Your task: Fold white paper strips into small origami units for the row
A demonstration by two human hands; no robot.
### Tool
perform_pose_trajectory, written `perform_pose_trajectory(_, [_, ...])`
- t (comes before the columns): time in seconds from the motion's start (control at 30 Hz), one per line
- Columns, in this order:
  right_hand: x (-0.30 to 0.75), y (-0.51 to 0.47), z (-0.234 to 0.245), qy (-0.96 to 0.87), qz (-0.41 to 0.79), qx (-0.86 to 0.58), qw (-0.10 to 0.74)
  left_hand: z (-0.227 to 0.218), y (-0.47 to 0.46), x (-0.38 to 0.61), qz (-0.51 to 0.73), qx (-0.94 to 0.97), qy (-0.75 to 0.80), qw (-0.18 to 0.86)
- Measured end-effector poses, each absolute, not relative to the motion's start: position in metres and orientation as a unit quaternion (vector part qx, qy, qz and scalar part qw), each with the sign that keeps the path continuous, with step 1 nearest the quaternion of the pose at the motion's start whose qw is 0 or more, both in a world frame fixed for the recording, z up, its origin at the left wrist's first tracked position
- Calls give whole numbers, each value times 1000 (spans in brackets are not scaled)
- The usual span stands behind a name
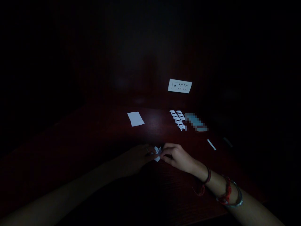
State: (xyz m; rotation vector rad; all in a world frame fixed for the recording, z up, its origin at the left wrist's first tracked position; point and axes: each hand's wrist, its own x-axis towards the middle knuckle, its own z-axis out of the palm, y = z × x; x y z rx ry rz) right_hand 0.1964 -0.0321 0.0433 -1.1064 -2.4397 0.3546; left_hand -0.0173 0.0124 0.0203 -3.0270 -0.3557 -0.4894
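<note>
Between my two hands is a small white piece of folded paper (157,158), low over or on the dark red table (103,131). My left hand (141,157), in shadow with a ring on one finger, has its fingers closed on the paper's left side. From the right, my right hand (177,157) pinches the paper's other edge between thumb and fingers. The fingers cover much of the paper, so its full shape is hidden. Bracelets circle my right wrist and forearm.
Beyond my hands lies a stack of white paper sheets (135,119). Several small folded paper pieces (177,118) sit in rows to the right, beside a blurred-out flat object (195,121). A narrow white strip (211,144) lies nearer. A socket panel (180,86) is behind; the surroundings are dark.
</note>
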Motion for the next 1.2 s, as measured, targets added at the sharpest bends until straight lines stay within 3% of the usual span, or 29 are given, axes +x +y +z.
perform_pose_trajectory(0.3, [200,-35,48,-916,59,-366,155,23,11,-18,-147,-981,-126,21])
perform_pose_trajectory(1.2, [200,-36,51,-919,-18,-384,90,14,15,-18,-115,-981,-148,45])
